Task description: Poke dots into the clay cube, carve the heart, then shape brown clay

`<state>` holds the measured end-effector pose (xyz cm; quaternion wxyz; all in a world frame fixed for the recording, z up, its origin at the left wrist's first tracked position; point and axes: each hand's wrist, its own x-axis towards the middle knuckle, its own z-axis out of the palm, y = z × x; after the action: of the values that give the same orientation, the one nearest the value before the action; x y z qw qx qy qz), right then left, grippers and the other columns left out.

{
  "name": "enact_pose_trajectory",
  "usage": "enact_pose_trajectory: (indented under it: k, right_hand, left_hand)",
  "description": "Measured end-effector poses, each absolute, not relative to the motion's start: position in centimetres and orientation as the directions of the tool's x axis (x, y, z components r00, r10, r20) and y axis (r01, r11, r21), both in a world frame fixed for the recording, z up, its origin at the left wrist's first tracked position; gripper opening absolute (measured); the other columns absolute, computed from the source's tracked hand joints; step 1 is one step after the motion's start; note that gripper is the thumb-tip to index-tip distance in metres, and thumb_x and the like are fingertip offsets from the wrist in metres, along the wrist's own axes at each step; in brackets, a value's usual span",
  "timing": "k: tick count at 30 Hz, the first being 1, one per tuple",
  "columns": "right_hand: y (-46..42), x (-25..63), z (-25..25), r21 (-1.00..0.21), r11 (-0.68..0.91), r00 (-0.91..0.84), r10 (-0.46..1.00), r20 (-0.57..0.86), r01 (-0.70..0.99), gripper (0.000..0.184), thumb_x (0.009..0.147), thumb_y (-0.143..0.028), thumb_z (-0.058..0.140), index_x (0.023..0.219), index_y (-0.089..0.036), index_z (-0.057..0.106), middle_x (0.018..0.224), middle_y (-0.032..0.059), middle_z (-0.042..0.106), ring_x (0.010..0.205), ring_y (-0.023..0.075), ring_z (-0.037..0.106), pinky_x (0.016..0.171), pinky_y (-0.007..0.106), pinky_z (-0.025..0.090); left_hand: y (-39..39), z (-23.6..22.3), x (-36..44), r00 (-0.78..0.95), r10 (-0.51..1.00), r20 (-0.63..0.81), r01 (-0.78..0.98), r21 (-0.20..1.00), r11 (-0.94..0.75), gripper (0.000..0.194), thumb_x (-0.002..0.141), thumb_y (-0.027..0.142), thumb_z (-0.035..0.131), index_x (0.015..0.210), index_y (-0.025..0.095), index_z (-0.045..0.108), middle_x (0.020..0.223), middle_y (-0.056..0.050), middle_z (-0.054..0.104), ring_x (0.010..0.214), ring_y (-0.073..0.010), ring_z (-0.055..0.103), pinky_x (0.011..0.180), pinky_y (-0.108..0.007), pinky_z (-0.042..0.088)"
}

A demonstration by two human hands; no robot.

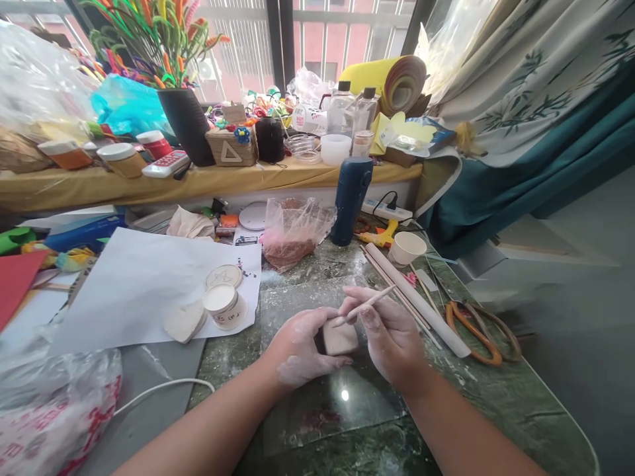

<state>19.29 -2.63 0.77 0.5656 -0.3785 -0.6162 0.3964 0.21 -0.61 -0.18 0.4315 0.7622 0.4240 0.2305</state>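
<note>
My left hand point(302, 347), dusted with white powder, is closed around a small pale block of clay point(340, 338) with rounded corners. The block is above a clear sheet point(297, 423) on the dark green marbled table. In my right hand point(389, 334) is a thin, pale pointed stick point(364, 305), gripped like a pen. Its lower tip is at the block's upper edge, near my left fingers; whether it touches the clay I cannot tell. Both hands are close together, and the palms are hidden.
To the right lie a white rolling rod point(417, 301), thin wooden sticks and orange-handled scissors point(473, 330). A paper cup point(407, 248) and a dark blue bottle point(351, 201) stand behind. White paper point(143, 284) at left bears a small jar point(225, 305) and flat clay pieces.
</note>
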Motion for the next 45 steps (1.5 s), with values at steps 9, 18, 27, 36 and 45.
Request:
enact_pose_trajectory:
  k: [9, 18, 27, 36, 45]
  right_hand:
    - [-2.1, 19.5, 1.5, -0.888, 0.38, -0.164, 0.923, 0.347, 0.259, 0.034, 0.105, -0.034, 0.052, 0.137, -0.032, 0.062, 0.113, 0.0031, 0.074, 0.104, 0.0216, 0.069, 0.096, 0.039, 0.052]
    - [-1.9, 19.5, 1.3, -0.847, 0.419, -0.179, 0.907, 0.38, 0.327, 0.037, 0.104, -0.031, 0.053, 0.14, -0.032, 0.061, 0.114, 0.003, 0.074, 0.103, 0.0219, 0.07, 0.099, 0.04, 0.053]
    - [-1.3, 19.2, 2.7, -0.768, 0.527, -0.329, 0.844, 0.424, 0.364, 0.024, 0.101, -0.025, 0.059, 0.12, -0.028, 0.074, 0.114, 0.0042, 0.078, 0.106, 0.0219, 0.072, 0.095, 0.035, 0.055]
    - [-1.3, 19.1, 2.8, -0.843, 0.442, -0.323, 0.881, 0.345, 0.307, 0.016, 0.099, -0.033, 0.063, 0.106, -0.027, 0.076, 0.104, 0.0048, 0.076, 0.097, 0.0226, 0.069, 0.087, 0.036, 0.054]
    - [-1.2, 20.0, 3.2, -0.89, 0.413, -0.463, 0.838, 0.288, 0.193, 0.026, 0.104, -0.028, 0.052, 0.114, -0.028, 0.076, 0.106, 0.0057, 0.075, 0.1, 0.0212, 0.068, 0.092, 0.038, 0.053]
  left_hand:
    - [-0.5, -0.4, 0.2, 0.542, 0.84, 0.01, 0.434, 0.853, -0.29, 0.065, 0.068, 0.041, 0.089, 0.128, 0.026, 0.067, 0.123, -0.006, 0.074, 0.112, -0.0304, 0.068, 0.102, -0.044, 0.052]
    - [-0.7, -0.9, 0.1, 0.54, 0.839, 0.07, 0.416, 0.844, -0.339, 0.078, 0.068, 0.042, 0.092, 0.138, 0.028, 0.061, 0.132, -0.008, 0.071, 0.121, -0.033, 0.064, 0.106, -0.048, 0.049]
    - [-0.3, -0.6, 0.4, 0.557, 0.822, 0.121, 0.358, 0.858, -0.369, 0.058, 0.07, 0.038, 0.091, 0.123, 0.025, 0.07, 0.121, -0.005, 0.075, 0.11, -0.0283, 0.069, 0.099, -0.039, 0.053]
    - [-0.4, -0.4, 0.5, 0.568, 0.817, 0.1, 0.364, 0.86, -0.358, 0.056, 0.072, 0.038, 0.09, 0.123, 0.025, 0.07, 0.123, -0.005, 0.074, 0.109, -0.0285, 0.07, 0.098, -0.04, 0.054]
    - [-0.4, -0.8, 0.4, 0.554, 0.825, 0.114, 0.369, 0.855, -0.366, 0.055, 0.07, 0.039, 0.09, 0.12, 0.024, 0.071, 0.117, -0.005, 0.076, 0.108, -0.029, 0.07, 0.099, -0.04, 0.054]
